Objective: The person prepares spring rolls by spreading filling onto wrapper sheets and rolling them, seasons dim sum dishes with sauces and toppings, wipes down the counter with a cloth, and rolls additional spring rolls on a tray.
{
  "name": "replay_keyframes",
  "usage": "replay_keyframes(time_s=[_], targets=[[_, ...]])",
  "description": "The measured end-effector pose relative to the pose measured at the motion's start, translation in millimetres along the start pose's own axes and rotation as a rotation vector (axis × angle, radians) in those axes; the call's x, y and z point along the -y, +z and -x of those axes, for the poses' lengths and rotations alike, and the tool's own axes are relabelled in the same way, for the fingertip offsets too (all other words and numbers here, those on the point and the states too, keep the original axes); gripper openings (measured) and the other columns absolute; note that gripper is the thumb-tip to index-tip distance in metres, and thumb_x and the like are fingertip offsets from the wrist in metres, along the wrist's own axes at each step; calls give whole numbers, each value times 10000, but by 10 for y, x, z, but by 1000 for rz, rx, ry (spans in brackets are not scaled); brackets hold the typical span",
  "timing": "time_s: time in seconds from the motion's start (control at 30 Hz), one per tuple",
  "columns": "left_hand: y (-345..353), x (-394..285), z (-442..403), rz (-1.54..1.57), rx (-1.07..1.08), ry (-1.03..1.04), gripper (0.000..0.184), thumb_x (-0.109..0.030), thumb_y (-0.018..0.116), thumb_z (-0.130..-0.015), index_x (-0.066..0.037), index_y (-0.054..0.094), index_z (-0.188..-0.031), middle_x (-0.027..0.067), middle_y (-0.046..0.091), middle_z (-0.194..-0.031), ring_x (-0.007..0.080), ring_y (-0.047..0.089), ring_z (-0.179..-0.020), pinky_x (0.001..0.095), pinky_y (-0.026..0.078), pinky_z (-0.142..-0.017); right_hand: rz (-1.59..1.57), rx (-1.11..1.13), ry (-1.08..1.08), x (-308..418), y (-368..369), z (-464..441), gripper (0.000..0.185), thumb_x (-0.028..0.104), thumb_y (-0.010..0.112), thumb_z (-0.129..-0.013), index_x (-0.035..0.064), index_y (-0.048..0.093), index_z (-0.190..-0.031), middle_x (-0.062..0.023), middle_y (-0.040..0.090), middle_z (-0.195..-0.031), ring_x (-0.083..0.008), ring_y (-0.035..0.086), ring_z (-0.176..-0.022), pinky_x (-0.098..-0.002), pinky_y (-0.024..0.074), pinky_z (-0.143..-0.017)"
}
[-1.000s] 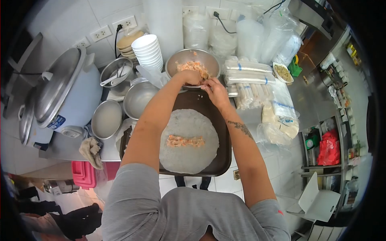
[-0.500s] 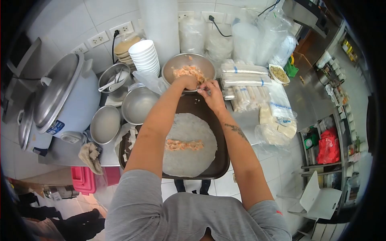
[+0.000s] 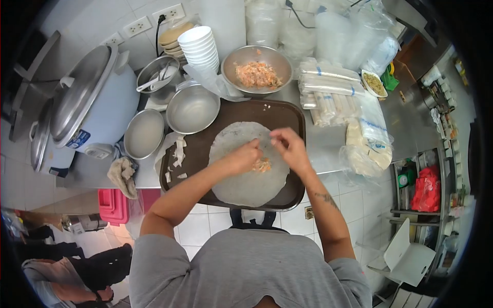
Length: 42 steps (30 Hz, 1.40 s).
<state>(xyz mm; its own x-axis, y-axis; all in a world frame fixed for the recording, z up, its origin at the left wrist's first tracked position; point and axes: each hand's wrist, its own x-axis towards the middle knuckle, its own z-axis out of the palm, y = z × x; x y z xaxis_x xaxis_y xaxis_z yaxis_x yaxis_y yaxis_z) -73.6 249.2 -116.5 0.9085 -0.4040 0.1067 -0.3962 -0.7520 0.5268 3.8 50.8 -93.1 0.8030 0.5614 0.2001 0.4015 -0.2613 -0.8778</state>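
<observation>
A round, pale translucent wrapper sheet [image 3: 246, 192] lies on a dark brown tray [image 3: 205, 120]. On the sheet is shredded orange-and-white filling [image 3: 263, 165], partly covered by my left hand. With curled fingers, my left hand [image 3: 247, 156] hovers over or touches that filling; what it holds is hidden. My right hand [image 3: 290, 147] is just to its right above the sheet, thumb and fingertips drawn together, and I cannot see anything between them. Behind the tray stands a metal bowl [image 3: 229, 66] with more of the filling [image 3: 257, 75].
Torn wrapper scraps [image 3: 179, 151] lie on the tray's left side. Metal bowls [image 3: 193, 109], stacked white cups [image 3: 199, 49] and a large rice cooker [image 3: 97, 102] stand to the left. Packed wrapped bundles [image 3: 328, 87] and a small dish [image 3: 374, 83] are at right. A person's arm shows lower left.
Both hands have left the metal bowl and come back over the wrapper sheet. My left hand now covers part of the filling strip. The whole view has shifted slightly.
</observation>
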Motion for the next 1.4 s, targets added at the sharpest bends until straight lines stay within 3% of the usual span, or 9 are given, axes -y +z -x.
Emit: replay_keyframes(time_s=[0.1,0.3,0.4,0.5,0.7,0.93,1.1,1.2,1.4], targets=[[-220,-272,164,119,-209,-191,81,4,659,-762,-26,597,-805,113,562,-865,335,577,-896,411,481,-767,190,7,-202,48,279,366,308,98,743,-774,63,667,-1071,-91,638,-1087,-304,596,-1021,-395,475,-868],[124,-122,413,-48,-325,-42,84,-15,671,-758,-31,601,-803,109,551,-881,340,562,-918,407,471,-795,304,60,-328,-129,570,521,379,55,724,-727,71,662,-1100,-90,630,-1127,-294,562,-1086,-417,424,-953],[26,-113,502,47,-301,-137,142,-69,705,-760,-42,631,-878,94,571,-936,329,552,-964,422,465,-811,304,149,-321,-164,477,483,394,58,720,-735,64,660,-1125,-94,629,-1132,-296,560,-1088,-413,421,-953],[-160,-185,572,60,-467,-156,227,-98,723,-763,-52,650,-973,80,589,-1014,316,538,-1021,426,450,-859,294,167,-137,39,307,474,352,51,714,-739,62,687,-1090,-86,640,-1101,-294,570,-1066,-409,431,-943],[132,-59,543,-105,-158,-136,490,-176,763,-754,-96,609,-1212,92,559,-1185,295,528,-1117,412,418,-938,338,151,-343,-198,544,400,496,110,752,-746,70,628,-1224,-99,622,-1119,-301,565,-1064,-413,435,-959],[-114,-185,725,-58,-331,-175,398,-117,735,-762,-129,676,-1155,67,598,-1084,276,543,-1068,420,427,-940,341,34,-273,-10,414,493,307,69,738,-737,53,710,-1043,-76,640,-1036,-287,579,-996,-379,477,-900],[-9,120,796,31,-166,-169,555,-186,778,-742,-142,617,-1271,91,573,-1180,291,523,-1123,429,434,-975,332,175,-215,-218,261,477,368,135,775,-746,60,702,-1099,-80,637,-1052,-288,576,-998,-395,468,-906],[-190,4,851,51,-288,-175,515,-124,748,-759,-140,625,-1260,98,586,-1156,304,525,-1110,405,447,-967,431,69,-246,43,230,497,353,135,765,-756,56,705,-1094,-80,640,-1056,-277,587,-999,-389,489,-897],[-139,187,840,-22,-155,-132,460,-126,749,-756,-156,659,-1206,88,571,-1166,295,519,-1085,394,450,-957,282,87,-239,-149,460,508,342,170,761,-774,60,711,-1094,-88,651,-1078,-283,597,-1017,-399,475,-915]])
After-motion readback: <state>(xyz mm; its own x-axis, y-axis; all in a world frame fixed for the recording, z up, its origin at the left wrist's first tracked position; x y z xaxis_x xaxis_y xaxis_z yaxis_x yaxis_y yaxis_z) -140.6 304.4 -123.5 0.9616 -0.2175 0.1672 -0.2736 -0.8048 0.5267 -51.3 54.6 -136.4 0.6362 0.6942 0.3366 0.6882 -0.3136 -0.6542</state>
